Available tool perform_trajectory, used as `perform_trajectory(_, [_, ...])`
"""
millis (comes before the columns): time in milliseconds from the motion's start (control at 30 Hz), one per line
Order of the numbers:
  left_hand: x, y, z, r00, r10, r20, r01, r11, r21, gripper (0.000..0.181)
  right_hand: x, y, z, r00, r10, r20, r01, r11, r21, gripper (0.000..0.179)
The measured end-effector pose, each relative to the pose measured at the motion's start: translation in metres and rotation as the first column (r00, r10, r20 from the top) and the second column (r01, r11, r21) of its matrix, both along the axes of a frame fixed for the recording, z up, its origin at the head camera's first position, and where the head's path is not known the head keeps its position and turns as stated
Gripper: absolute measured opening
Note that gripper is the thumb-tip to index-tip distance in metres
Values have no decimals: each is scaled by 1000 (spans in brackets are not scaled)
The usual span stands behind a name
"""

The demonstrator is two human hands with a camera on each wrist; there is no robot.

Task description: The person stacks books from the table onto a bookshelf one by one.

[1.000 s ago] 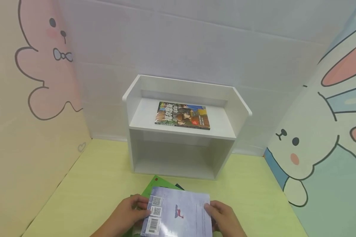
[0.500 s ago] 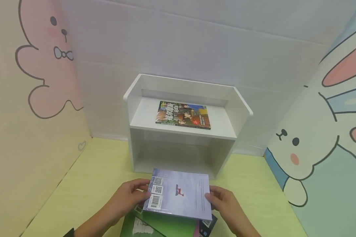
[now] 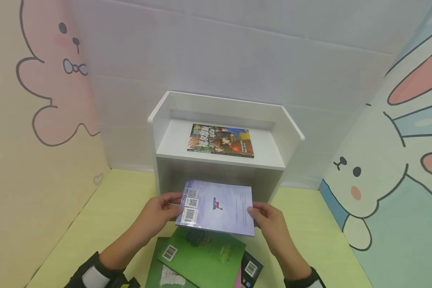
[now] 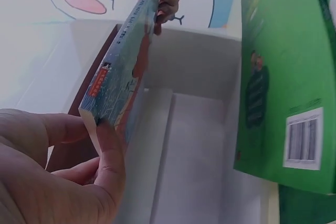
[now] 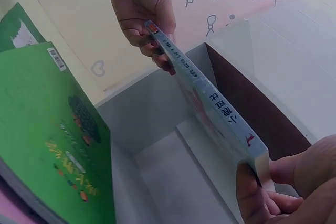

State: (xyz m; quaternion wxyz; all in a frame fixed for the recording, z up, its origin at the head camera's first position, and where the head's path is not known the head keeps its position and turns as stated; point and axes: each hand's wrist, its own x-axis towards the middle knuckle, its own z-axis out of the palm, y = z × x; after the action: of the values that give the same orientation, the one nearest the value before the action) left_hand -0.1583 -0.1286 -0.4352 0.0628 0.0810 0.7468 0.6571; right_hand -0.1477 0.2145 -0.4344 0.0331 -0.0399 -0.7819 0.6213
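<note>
A pale purple book (image 3: 232, 212), back cover up with codes along its left side, is held level by both hands in the head view. My left hand (image 3: 159, 214) pinches its left edge, thumb on top. The right hand (image 3: 271, 224) pinches the opposite edge the same way. The book overlaps the open front of the lower compartment of a white shelf (image 3: 219, 160). Both wrist views show the book's spine (image 5: 210, 93) edge-on, a hand at each end. Below the book, a green book (image 3: 205, 256) tops a loose pile on the table.
On the upper shelf lies a colourful comic-style book (image 3: 221, 140). Under the green book, a darker green book (image 3: 158, 260) and a black book (image 3: 251, 270) stick out. The yellow table (image 3: 122, 208) is bounded by a cartoon-printed wall (image 3: 389, 240) on the right.
Both hands have carried the purple book forward and away from the pile, up to the shelf's lower opening. The green book and others beneath have come into view.
</note>
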Motion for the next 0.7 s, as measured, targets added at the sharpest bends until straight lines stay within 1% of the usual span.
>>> perform_trajectory(233, [-21, 5, 8, 997, 49, -54, -50, 998, -24, 49, -22, -2, 11, 998, -16, -54, 17, 999, 32, 31])
perform_trajectory(400, [-41, 7, 12, 994, 83, -78, -87, 995, -55, 47, -43, -3, 16, 997, -28, -69, 35, 996, 88, 32])
perform_trajectory(567, [-63, 11, 8, 989, 108, -100, -119, 987, -105, 46, -63, -5, 16, 995, -51, -84, 63, 986, 151, 32])
perform_trajectory(700, [-78, 14, 4, 984, 124, -130, -144, 977, -159, 45, -76, -8, 17, 996, -51, -76, 65, 979, 191, 42])
